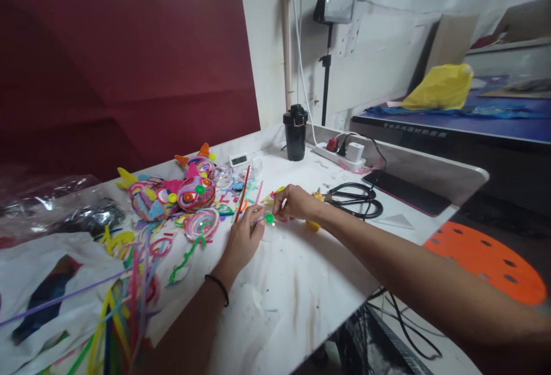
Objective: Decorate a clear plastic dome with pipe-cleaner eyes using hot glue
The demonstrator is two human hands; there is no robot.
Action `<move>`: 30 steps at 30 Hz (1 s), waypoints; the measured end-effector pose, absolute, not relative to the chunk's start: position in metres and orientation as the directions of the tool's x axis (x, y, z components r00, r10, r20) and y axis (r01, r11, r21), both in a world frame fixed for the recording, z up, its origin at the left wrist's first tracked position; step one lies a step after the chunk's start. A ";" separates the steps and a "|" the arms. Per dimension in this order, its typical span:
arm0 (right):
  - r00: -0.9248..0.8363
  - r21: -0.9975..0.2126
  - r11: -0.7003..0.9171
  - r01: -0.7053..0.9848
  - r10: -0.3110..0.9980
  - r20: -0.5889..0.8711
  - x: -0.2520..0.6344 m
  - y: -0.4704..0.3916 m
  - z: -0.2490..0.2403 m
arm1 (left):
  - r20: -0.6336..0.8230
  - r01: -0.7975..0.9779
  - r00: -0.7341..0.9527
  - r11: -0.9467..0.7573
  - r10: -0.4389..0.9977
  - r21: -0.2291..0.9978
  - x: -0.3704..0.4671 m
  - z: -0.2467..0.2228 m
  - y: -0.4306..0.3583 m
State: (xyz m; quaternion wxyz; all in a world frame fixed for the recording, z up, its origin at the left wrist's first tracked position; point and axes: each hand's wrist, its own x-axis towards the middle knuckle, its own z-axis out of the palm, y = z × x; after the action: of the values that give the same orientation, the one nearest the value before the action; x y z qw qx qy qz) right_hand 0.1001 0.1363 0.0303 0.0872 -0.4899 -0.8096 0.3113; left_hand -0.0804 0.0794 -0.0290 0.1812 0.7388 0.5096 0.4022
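Over the white table, my two hands are close together. My left hand (246,234), with a black band at the wrist, has its thumb and fingers closed at the edge of a small green disc (269,218). Something clear may lie around the disc, too small to make out. From the other side, my right hand (293,203) is pinched shut just beside the disc; what its fingertips hold is hidden. A red pencil (243,191) lies behind my left hand. Left of it sit round, colourful decorated figures (197,194) and a pink-striped ring-shaped bowl (201,224).
Pipe cleaners (116,306) and plastic bags (90,211) crowd the left side. Behind stand a black bottle (295,134) and a power strip (344,157). Right of my right hand lie a coiled black cable (355,200) and a dark tablet (407,191). An orange stool (486,260) stands beyond the edge.
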 end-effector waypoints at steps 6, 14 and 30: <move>-0.490 -0.554 0.317 0.770 0.849 -0.196 0.098 0.133 0.038 | 0.386 0.608 0.149 -0.392 0.911 0.690 -0.080 -0.029 0.081; -0.460 -0.455 0.321 0.831 0.855 -0.238 0.091 0.130 0.049 | 0.384 0.593 0.154 -0.396 0.911 0.701 -0.080 -0.031 0.081; -0.399 -0.595 0.254 0.762 0.908 -0.124 0.094 0.127 0.038 | 0.359 0.607 0.127 -0.359 0.925 0.709 -0.079 -0.029 0.079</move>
State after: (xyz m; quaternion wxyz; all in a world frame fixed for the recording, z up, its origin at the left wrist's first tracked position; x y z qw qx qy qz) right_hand 0.0945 0.1266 0.0383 0.1230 -0.5340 -0.7821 0.2966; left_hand -0.0785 0.0787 -0.0294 0.2007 0.7233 0.5295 0.3952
